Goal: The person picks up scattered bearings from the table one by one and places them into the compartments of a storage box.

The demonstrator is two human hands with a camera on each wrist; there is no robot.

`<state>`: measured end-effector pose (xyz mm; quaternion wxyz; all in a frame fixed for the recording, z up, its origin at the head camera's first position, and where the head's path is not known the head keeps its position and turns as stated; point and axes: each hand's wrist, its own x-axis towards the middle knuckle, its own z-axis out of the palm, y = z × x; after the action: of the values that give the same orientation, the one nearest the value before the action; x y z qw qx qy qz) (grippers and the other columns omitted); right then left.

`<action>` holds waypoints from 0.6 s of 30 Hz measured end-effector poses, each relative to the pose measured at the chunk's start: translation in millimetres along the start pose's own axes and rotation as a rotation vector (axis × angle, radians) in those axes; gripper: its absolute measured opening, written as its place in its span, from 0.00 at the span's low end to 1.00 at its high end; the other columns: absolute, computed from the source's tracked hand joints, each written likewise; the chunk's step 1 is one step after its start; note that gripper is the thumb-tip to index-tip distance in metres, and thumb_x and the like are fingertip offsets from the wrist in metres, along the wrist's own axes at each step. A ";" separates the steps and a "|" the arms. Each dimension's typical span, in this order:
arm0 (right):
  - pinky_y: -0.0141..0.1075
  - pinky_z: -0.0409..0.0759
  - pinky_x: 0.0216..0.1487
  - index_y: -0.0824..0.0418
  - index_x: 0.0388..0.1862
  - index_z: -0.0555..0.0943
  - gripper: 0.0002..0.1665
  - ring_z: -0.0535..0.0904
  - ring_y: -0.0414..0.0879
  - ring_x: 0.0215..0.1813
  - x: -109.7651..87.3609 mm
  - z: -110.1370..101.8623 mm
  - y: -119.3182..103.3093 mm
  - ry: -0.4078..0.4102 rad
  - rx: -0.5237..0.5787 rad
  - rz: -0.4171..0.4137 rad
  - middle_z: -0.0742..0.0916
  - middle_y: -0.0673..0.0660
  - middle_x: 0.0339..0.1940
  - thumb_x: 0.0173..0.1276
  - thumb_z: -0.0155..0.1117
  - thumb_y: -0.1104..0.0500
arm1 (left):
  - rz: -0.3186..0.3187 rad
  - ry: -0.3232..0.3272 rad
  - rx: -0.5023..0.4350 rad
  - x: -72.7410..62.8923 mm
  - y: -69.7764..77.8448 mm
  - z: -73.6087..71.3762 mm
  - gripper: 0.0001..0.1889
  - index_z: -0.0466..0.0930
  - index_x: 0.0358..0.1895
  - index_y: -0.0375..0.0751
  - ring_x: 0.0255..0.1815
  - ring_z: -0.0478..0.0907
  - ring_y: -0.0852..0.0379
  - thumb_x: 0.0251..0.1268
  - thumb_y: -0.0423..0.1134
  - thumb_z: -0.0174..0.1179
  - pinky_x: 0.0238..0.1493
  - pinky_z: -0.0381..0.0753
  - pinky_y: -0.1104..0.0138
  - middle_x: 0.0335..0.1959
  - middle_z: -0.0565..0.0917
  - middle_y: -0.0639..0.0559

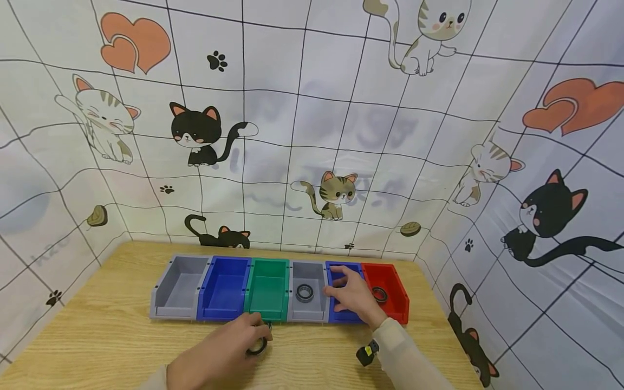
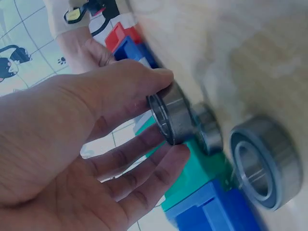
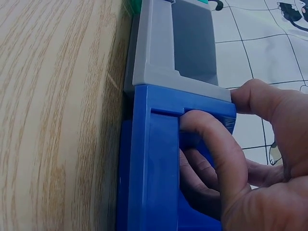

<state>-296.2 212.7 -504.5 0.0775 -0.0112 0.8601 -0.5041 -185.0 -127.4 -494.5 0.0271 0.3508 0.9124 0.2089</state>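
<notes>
My left hand is over the table just in front of the green bin. In the left wrist view its thumb and fingers pinch a steel ball bearing by the rim. Beyond that bearing is a smaller bearing, overlapped by it, and a larger bearing stands nearer the camera. My right hand reaches into the right-hand blue bin, fingers spread, with one fingertip at the wall beside the grey bin. Nothing held shows between its fingers, and part of the bin's inside is hidden.
Six joined bins form a row along the back of the wooden table. One bearing lies in the right grey bin, another bearing in the red bin. A cat-patterned sheet hangs behind and at both sides.
</notes>
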 end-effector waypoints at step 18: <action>0.44 0.98 0.38 0.55 0.88 0.77 0.44 0.94 0.50 0.44 -1.0 -0.4 0.3 -0.008 0.016 -0.011 0.89 0.71 0.70 0.77 0.83 0.56 | 0.051 0.225 0.143 52.1 -19.2 -22.1 0.16 0.92 0.57 0.42 0.43 0.79 0.57 0.69 0.30 0.83 0.38 0.84 0.68 0.48 0.86 0.48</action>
<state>-295.2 213.3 -504.5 0.0783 -0.0171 0.8556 -0.5114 -240.6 -114.3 -477.0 -0.1059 0.3494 0.9130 0.1821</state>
